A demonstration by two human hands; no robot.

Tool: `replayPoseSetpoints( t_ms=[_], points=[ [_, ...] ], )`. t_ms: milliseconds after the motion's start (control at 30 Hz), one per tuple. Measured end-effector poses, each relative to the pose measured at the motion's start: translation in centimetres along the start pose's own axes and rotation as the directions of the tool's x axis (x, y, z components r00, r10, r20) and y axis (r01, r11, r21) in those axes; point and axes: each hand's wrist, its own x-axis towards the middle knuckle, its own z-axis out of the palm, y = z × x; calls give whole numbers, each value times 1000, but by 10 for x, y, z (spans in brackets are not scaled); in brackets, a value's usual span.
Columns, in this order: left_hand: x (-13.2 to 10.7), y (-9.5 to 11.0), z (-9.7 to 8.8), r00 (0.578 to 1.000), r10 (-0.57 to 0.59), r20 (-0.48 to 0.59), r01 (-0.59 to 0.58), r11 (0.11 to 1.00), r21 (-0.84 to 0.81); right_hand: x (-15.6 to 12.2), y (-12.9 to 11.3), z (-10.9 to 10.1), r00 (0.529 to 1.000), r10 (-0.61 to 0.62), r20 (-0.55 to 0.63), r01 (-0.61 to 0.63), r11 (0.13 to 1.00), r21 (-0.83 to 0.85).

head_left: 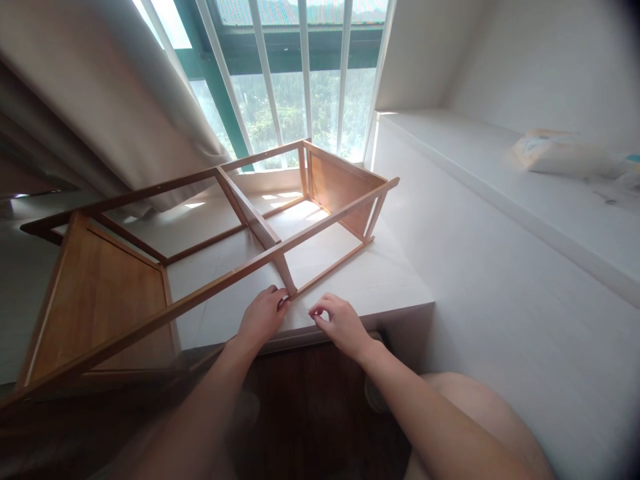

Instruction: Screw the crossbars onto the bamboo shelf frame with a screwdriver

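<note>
Behind, barred window (285, 107); below, pale ledge (385, 280) bearing wooden frame (253, 217). Probably stiff, fairly light; take hold by long rails (340, 215), sparing panels (113, 287). Left hand (264, 315): grip at lower joint (293, 291), closure unclear. Right hand (341, 322): grip together at fingertips, contents indiscernible.
</note>
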Motion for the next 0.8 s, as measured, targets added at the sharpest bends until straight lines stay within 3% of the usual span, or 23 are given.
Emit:
replayPoseSetpoints(
  t_ms=[267,800],
  points=[
    [-13,-6,0,999,34,35,-32,998,-63,-2,7,7,999,-33,22,33,999,9],
    [-16,-10,5,998,57,-9,-57,992,-110,15,28,25,985,-163,54,172,949,-264]
  ],
)
